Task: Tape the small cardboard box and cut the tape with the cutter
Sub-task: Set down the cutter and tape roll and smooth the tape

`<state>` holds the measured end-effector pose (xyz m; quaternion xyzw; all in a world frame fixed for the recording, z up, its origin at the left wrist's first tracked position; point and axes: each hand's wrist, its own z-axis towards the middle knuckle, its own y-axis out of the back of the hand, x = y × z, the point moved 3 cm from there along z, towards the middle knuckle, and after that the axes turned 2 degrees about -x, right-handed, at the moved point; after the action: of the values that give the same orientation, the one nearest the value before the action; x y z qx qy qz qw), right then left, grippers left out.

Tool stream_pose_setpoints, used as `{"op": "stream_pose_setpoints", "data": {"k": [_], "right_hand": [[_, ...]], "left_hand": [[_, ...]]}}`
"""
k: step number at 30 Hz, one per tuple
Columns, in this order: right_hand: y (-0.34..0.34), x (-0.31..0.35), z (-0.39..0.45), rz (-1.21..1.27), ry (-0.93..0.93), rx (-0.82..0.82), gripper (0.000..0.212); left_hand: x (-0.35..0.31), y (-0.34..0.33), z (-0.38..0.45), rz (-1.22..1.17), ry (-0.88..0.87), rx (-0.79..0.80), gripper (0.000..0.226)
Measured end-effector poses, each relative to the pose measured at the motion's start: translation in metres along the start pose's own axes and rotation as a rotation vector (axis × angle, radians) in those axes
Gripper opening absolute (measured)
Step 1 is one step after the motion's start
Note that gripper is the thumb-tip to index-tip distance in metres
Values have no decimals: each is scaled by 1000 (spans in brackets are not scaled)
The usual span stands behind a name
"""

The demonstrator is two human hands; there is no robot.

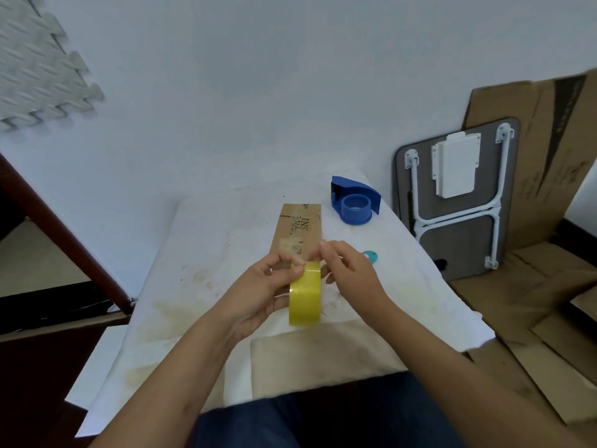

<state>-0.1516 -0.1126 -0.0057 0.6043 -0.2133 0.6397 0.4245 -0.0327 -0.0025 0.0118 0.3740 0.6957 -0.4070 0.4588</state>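
A yellow roll of tape [305, 294] stands on edge above the table, gripped from the left by my left hand [263, 291]. My right hand [350, 270] pinches at the top of the roll where the tape end lies. Behind the hands, a small flat cardboard box [300, 227] with printed letters lies lengthwise on the white cloth; its near end is hidden by my fingers. A blue tape cutter [354, 200] sits at the far right of the table, apart from both hands.
A white stained cloth [181, 305] covers the table. A small teal ring piece [370, 255] lies just right of my right hand. A folded grey table [458, 202] and flattened cardboard sheets [549, 286] lean and lie at the right. Dark wooden furniture [48, 221] stands left.
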Motion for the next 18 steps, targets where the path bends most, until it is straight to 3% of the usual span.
{"op": "stream_pose_setpoints", "data": {"k": [10, 14, 18], "right_hand": [[54, -12, -17, -88, 122, -278, 9], [81, -15, 2, -259, 125, -338, 7], [104, -27, 23, -646, 204, -274, 10]], "left_hand": [[26, -74, 45, -297, -33, 33, 12], [23, -87, 56, 11, -21, 2, 18], [14, -79, 61, 156, -5, -65, 38]]}}
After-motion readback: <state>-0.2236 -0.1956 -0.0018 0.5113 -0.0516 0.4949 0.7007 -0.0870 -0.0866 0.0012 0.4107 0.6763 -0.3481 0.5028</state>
